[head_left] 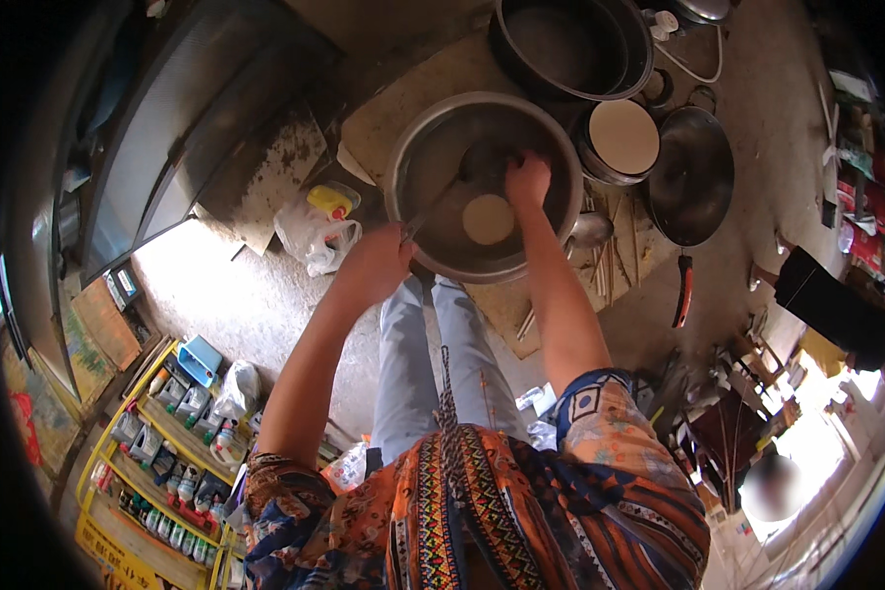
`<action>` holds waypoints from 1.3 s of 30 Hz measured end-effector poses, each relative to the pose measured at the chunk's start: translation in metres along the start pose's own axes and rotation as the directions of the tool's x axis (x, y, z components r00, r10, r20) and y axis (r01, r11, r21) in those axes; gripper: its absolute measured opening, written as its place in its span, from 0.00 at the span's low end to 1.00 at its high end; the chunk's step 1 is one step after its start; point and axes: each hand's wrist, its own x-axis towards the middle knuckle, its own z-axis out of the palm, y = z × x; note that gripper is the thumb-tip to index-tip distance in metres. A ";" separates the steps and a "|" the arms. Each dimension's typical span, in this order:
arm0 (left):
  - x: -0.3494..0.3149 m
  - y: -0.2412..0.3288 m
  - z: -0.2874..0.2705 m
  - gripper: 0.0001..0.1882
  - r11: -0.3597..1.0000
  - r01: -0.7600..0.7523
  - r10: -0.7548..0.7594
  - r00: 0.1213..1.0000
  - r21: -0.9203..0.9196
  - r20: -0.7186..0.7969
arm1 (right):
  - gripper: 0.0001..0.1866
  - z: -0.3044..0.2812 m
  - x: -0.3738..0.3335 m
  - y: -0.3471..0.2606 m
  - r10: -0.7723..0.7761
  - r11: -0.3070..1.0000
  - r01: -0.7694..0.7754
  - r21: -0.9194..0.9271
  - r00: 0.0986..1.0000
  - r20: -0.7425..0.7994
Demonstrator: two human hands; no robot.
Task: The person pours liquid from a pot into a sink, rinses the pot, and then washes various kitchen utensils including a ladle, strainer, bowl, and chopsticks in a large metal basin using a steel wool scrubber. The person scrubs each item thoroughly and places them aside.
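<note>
A wide metal basin (pixel 403 211) stands in front of me with water-like greyish contents. My left hand (pixel 377 261) is closed at its near left rim, around the thin handle of a ladle (pixel 482 159). The ladle's dark round head lies inside the basin, toward the far side. My right hand (pixel 528 180) reaches into the basin beside that head, its fingers curled. What those fingers hold, if anything, is hidden. Between my hands, a pale round disc (pixel 488 218) shows in the basin; its kind is unclear.
To the right are a pale-topped round pot (pixel 623 138), a dark wok (pixel 693 177) with a red-black handle, a metal ladle-like bowl (pixel 591 230) and chopsticks (pixel 605 270). A large dark pan (pixel 572 44) stands beyond. Left lie a plastic bag (pixel 315 236) and yellow bottle (pixel 332 201); a bottle rack (pixel 167 442) stands nearer.
</note>
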 end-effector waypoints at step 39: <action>0.021 0.017 -0.016 0.31 0.845 -0.226 0.368 0.903 0.485 -0.222 | 0.26 -0.026 -0.142 -0.105 -0.313 0.874 0.344 0.343 0.939 -0.144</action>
